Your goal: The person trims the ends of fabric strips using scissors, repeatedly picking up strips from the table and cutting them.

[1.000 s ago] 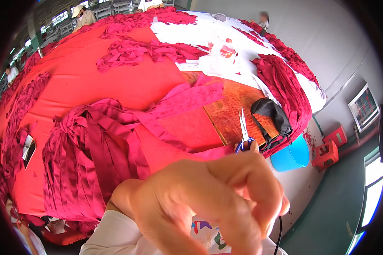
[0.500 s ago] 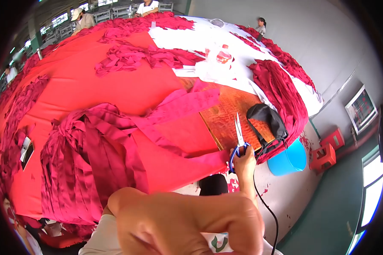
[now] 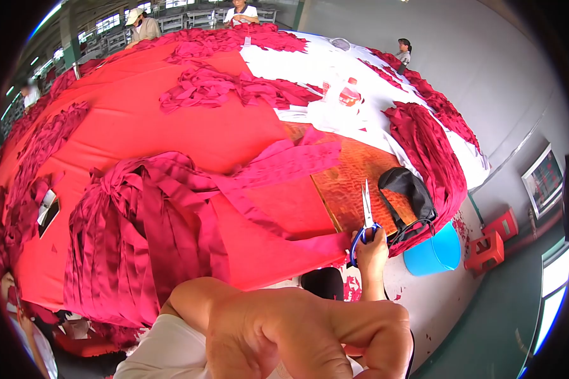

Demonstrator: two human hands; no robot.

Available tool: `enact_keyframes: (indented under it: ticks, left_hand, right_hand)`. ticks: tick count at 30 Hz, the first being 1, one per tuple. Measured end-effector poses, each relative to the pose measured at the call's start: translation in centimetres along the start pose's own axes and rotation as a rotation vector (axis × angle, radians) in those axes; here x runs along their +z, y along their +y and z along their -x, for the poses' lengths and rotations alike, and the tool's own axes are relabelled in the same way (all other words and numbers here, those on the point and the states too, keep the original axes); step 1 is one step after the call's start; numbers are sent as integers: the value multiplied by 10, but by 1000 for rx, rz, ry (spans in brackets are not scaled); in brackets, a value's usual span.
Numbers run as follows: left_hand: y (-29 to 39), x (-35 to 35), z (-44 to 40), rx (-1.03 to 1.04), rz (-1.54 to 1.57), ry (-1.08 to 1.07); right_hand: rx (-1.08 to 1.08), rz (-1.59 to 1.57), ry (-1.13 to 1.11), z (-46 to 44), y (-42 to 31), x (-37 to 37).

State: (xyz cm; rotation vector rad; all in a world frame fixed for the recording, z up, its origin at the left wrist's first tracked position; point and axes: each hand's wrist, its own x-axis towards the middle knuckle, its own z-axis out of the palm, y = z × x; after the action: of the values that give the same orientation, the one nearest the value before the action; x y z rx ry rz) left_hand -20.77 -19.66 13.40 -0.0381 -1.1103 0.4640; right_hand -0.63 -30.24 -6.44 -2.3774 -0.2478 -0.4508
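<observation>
My right hand (image 3: 373,254) is closed around the blue handles of a pair of scissors (image 3: 366,211), blades pointing up and away over the table edge. A crimson fabric strip (image 3: 316,245) runs from a knotted bundle of strips (image 3: 139,221) to beside the scissors' handles; whether the hand also grips it, I cannot tell. Very close to the camera, my left hand (image 3: 297,328) looms large with its fingers bent. Its fingertips, and anything in them, are hidden at the bottom of the view.
Red cloth (image 3: 152,123) and white cloth (image 3: 278,63) cover the large table. Near the right corner lie a brown wooden board (image 3: 338,174), a black bag (image 3: 404,189) and more strips (image 3: 430,151). A blue bucket (image 3: 433,252) and red stools (image 3: 485,251) stand on the floor. Several people sit around the table.
The view has shifted, so the table and cloth appear a little farther right. My left hand has moved slightly right and its bent fingers have turned. The scissors remain in my right hand.
</observation>
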Motion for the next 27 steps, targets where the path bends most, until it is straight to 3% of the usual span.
enact_keyframes:
  ticks: [1,3,13,21,27]
  left_hand:
    - [13,-3,-13,1,-3,1]
    - [50,-11,-36,-563,-157,-68]
    - [54,-8,-36,-582,-175,-7]
    - [44,-13,-27,-459,-100,-48]
    - [48,-18,-31,-494,-93,-108]
  right_hand:
    - [1,-1,-5,0,1,1]
    - [4,2,-3,-1,4,3]
    - [-44,-30,41,-1,10,7]
    - [-6,-27,12,0,2,3]
    - [-1,-46,11,0,3,3]
